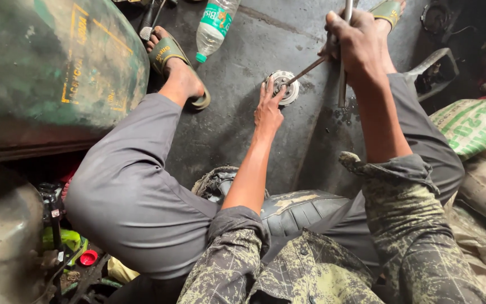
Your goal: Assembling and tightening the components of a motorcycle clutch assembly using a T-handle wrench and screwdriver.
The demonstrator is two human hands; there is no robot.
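Round metal part [283, 87] on the grimy concrete floor [243, 129], between the seated person's legs.

Left hand [268, 110] rests on its near edge, fingers spread and pressing it down. Right hand [355, 42] is clenched in a fist around a thin metal rod [308, 70], whose tip touches the part's centre, and an upright bar [342, 84]. Plastic bottle [214, 25] lies near the sandalled left foot [178, 70].

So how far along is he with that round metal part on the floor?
Done: the round metal part lies flat on the concrete floor. In hand: the left hand steadies it, while the right hand grips a metal rod whose tip rests at its centre. What is left cannot be told; the part looks intact.
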